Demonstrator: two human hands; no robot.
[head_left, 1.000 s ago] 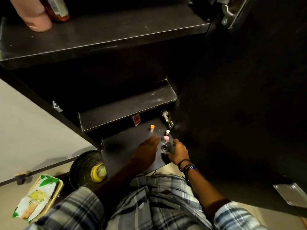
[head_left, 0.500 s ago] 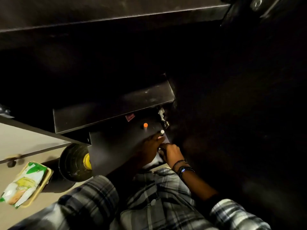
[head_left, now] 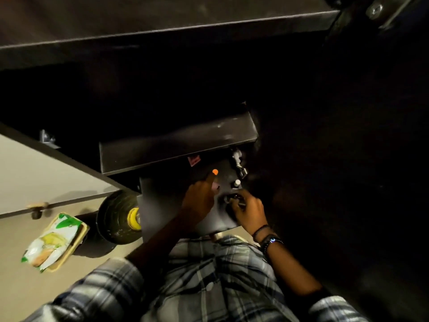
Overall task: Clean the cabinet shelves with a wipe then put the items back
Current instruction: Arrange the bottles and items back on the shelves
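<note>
Both my hands are on the dark bottom shelf [head_left: 167, 205] of the cabinet. My left hand [head_left: 199, 202] reaches toward the back, its fingers curled round a small pink-capped bottle [head_left: 215, 187]. Just beyond its fingertip stands an orange-capped bottle [head_left: 215, 171]. My right hand [head_left: 249, 211] grips a small dark bottle [head_left: 232, 198] near the shelf's right side. A white-capped bottle [head_left: 237, 183] stands upright behind it, close to the door hinge [head_left: 239, 162]. The light is dim and the bottles' bodies are hard to make out.
A middle shelf [head_left: 178, 140] and an upper shelf [head_left: 162, 22] overhang the work area. The dark open door [head_left: 336, 159] fills the right. On the floor at left lie a green-white wipe pack [head_left: 52, 242] on a tray and a dark round pan [head_left: 116, 217].
My left hand has moved back and left, taking the pink-capped bottle with it. My right hand has closed on the dark bottle. The view has dropped lower.
</note>
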